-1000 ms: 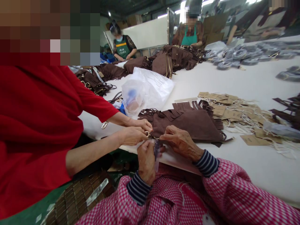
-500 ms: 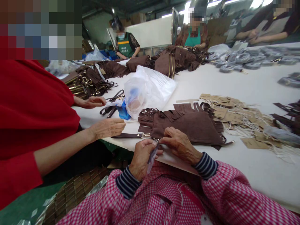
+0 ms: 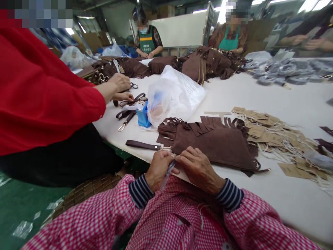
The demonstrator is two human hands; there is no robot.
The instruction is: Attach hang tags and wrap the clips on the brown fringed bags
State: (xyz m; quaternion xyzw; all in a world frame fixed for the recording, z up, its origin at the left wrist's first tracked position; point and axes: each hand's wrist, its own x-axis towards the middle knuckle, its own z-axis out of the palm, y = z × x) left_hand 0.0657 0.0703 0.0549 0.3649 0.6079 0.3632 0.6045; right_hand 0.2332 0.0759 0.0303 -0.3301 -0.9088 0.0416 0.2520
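A brown fringed bag (image 3: 213, 142) lies on its side at the table's front edge. A brown wrist strap (image 3: 143, 144) with a gold clasp extends left from its corner. My left hand (image 3: 160, 168) is closed in a pinch just below that clasp, on a strip of clear plastic wrap (image 3: 168, 173) that hangs down over the fingers. Against the bag's near edge, my right hand (image 3: 199, 169) is also pinched closed, its fingertips meeting the left ones. What lies between the right fingertips is hidden.
Brown cardboard tags (image 3: 262, 133) with white strings are heaped right of the bag. Beyond it are a white plastic bag (image 3: 174, 97) and a blue container (image 3: 143, 116). A co-worker in a red sleeve (image 3: 85, 104) reaches over loose straps (image 3: 127, 114) at left. More brown bags (image 3: 208, 64) are piled behind.
The co-worker's hands have moved away from my left hand, back toward the loose straps and bag pile. My view has shifted slightly left; both my hands keep their pinch at the bag's corner.
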